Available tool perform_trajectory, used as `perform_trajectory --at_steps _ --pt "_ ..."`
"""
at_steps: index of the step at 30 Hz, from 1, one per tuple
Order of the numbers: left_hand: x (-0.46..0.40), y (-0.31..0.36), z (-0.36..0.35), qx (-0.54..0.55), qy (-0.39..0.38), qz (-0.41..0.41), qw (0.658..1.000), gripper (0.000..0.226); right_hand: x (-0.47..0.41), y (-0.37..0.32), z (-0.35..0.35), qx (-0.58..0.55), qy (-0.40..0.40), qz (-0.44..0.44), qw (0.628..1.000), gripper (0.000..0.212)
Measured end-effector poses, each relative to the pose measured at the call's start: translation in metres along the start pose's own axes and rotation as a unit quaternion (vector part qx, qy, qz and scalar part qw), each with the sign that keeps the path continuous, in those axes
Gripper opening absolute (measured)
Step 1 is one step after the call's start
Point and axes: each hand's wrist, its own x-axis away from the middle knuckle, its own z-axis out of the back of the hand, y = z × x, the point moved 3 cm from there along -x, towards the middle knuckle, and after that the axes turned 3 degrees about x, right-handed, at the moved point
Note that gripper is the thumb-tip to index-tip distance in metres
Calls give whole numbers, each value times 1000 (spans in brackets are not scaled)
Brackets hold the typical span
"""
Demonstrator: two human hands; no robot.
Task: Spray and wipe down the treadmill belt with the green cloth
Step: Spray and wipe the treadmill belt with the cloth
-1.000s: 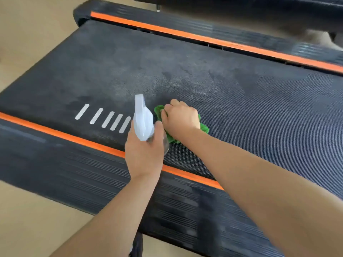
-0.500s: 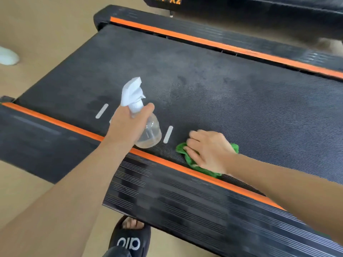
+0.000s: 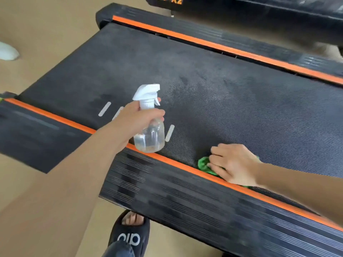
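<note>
The black treadmill belt (image 3: pixel 232 101) runs across the view between two orange-edged side rails. My left hand (image 3: pixel 133 121) grips a clear spray bottle (image 3: pixel 150 134) with a white trigger head, held upright above the belt's near edge, nozzle facing right. My right hand (image 3: pixel 233 164) presses the green cloth (image 3: pixel 203 164) onto the belt beside the near orange stripe; most of the cloth is hidden under the hand. White dash marks (image 3: pixel 104 109) lie on the belt by the bottle.
The near side rail (image 3: pixel 185 197) is black and ribbed with an orange stripe. The far rail (image 3: pixel 213 45) runs along the top. My foot in a black slipper (image 3: pixel 130 236) stands on the tan floor. A white object (image 3: pixel 7 51) lies at far left.
My right hand slid the cloth from mid-belt toward the near edge and to the right. My left hand turned the bottle upright with its nozzle facing right. The view shifted left.
</note>
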Motion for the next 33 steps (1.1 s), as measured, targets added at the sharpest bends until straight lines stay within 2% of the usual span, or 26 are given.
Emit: perform_trajectory --at_steps 3,6,9,13,17,18,20,22,24,29,31,33 --pt "1 1 -6 1 -29 17 999 22 -34 -7 -8 24 38 1 999 33" --pt "2 -1 -3 -2 -27 43 999 28 -108 -28 -28 8 96 -50 994 30" --pt "1 -1 5 -3 -11 61 998 29 -149 -40 -41 -20 104 -87 991 37" --pt "7 3 8 -10 -32 73 997 32 -104 -35 -30 -14 57 -18 998 31" --pt "12 7 0 -21 -73 87 993 41 -24 -10 -11 19 -4 -25 999 31" --pt "15 9 -1 -24 -80 88 993 42 -7 -6 -9 28 -2 -53 998 32" --pt "18 12 -2 -45 -98 85 990 40 17 -1 -8 40 22 -171 984 35" --pt "20 11 0 -70 -107 81 988 38 25 3 -11 54 62 -311 947 33" --pt "21 9 0 -80 -109 81 987 34 28 9 -13 63 72 -406 909 31" --pt "28 5 -2 -79 -148 115 979 38 25 11 -13 47 73 -461 883 29" --pt "29 3 -3 -75 -163 138 974 45 23 16 -12 26 84 -506 858 30" --pt "28 2 -8 -82 -173 145 971 42 21 25 -12 -8 94 -551 829 34"
